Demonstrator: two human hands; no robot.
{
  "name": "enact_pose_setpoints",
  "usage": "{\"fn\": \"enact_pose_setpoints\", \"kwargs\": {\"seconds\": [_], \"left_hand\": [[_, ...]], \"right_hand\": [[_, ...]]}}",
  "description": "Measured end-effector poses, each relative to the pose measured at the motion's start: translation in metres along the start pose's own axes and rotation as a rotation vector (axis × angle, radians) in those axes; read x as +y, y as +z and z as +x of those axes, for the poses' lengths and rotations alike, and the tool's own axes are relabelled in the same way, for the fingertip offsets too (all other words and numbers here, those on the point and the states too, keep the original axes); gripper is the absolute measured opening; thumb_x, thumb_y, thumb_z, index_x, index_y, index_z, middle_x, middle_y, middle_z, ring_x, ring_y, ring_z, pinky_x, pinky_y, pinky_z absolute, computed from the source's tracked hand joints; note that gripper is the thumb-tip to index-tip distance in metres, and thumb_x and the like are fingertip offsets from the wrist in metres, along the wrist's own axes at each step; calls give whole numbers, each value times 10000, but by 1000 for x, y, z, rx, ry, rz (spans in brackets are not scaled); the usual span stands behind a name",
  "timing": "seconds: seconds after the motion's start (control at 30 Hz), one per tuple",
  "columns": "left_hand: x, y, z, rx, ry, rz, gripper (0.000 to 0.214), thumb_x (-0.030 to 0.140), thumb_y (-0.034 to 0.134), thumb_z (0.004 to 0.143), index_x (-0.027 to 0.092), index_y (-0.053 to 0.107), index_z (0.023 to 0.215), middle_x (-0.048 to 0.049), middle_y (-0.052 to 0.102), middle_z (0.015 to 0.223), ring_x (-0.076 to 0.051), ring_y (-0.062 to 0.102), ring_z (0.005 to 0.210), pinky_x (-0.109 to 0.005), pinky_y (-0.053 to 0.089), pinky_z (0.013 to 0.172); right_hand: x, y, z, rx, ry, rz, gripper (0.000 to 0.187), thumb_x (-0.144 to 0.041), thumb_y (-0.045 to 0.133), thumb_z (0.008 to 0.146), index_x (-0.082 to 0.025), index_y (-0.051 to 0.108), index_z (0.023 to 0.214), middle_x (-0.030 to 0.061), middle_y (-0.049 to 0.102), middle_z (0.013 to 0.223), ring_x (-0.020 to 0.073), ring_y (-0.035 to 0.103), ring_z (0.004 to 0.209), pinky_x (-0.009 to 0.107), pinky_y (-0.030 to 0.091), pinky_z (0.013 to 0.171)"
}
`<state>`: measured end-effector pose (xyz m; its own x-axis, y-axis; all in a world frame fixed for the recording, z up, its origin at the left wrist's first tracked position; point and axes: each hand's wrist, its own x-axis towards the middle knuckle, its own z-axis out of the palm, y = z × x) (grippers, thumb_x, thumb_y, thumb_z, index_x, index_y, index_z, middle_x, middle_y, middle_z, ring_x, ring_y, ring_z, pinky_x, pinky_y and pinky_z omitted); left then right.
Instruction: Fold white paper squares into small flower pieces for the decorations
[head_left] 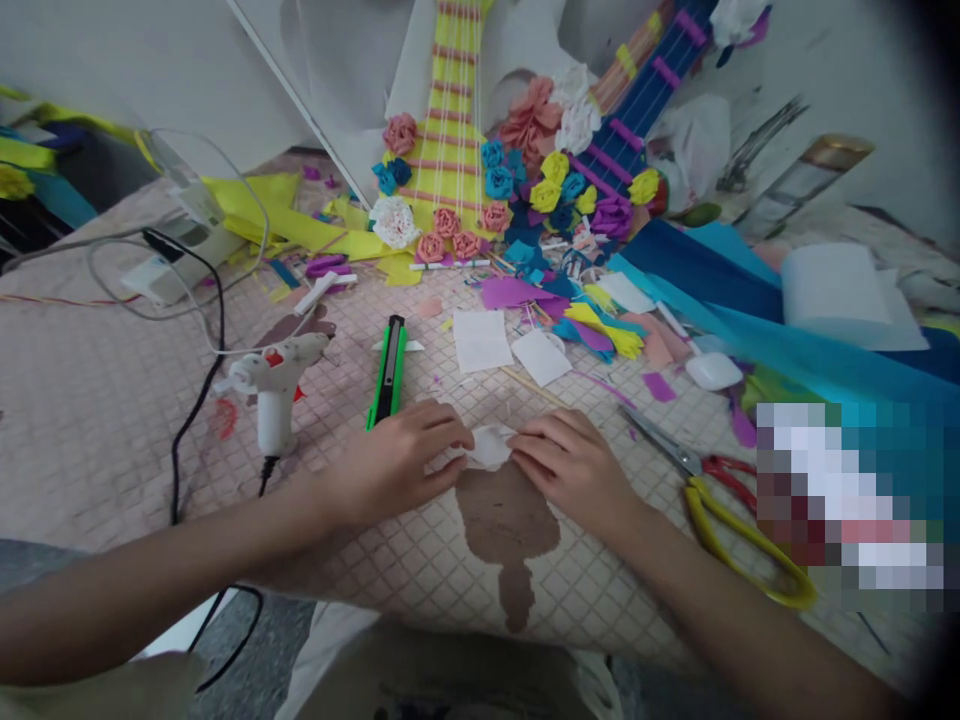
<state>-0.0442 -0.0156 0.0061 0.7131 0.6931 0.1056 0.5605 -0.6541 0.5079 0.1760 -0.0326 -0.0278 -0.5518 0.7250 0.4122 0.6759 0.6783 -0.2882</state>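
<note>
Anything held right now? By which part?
A small white paper piece: the left hand pinches its left edge with the fingers, the right hand its right edge.

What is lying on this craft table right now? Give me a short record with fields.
Hands: left hand and right hand pinch one white paper piece between them
Left of hands: glue gun, cable attached; green utility knife
Right of hands: scissors, yellow and red handles
Behind: white paper squares; paper roses on a yellow guitar shape
</note>
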Motion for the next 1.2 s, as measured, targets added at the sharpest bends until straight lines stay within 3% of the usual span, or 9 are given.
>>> {"fn": "enact_pose_setpoints", "kwargs": {"seconds": [0.2, 0.5, 0.63, 0.83, 1.2], "left_hand": [[-3, 14, 1, -27, 46, 31, 150, 152, 458, 826, 145, 600, 875, -62, 564, 861, -163, 511, 840, -290, 426, 772], [-2, 16, 5, -26, -1, 18, 133, 221, 507, 806, 149, 611, 846, -58, 575, 828, -169, 515, 820, -294, 431, 750], [0, 19, 7, -27, -64, 44, 175, 305, 528, 798, 151, 608, 805, -52, 572, 800, -175, 513, 799, -302, 429, 731], [3, 20, 9, -26, -72, 53, 156, 226, 474, 823, 146, 605, 796, -53, 572, 793, -164, 514, 776, -283, 427, 706], [8, 23, 5, 2, -92, 89, 124, 229, 506, 802, 143, 591, 772, -49, 577, 787, -168, 510, 766, -283, 419, 695]], "right_hand": [[1, -1, 1, -54, 37, 47, 151, -182, 510, 829, -183, 645, 760, 32, 606, 772, 162, 476, 760, 323, 386, 723], [2, 0, 1, -118, 140, 143, 146, -188, 493, 833, -180, 628, 778, 35, 592, 755, 166, 490, 778, 326, 392, 747], [2, 1, 3, -103, 179, 175, 117, -179, 516, 808, -186, 632, 790, 36, 586, 742, 169, 503, 767, 330, 400, 743], [2, 2, 4, -103, 200, 203, 105, -206, 534, 801, -195, 639, 791, 32, 584, 727, 171, 504, 747, 329, 402, 722], [1, 2, 6, -79, 210, 239, 65, -159, 581, 753, -187, 629, 720, 19, 594, 701, 162, 503, 726, 307, 390, 705]]}}
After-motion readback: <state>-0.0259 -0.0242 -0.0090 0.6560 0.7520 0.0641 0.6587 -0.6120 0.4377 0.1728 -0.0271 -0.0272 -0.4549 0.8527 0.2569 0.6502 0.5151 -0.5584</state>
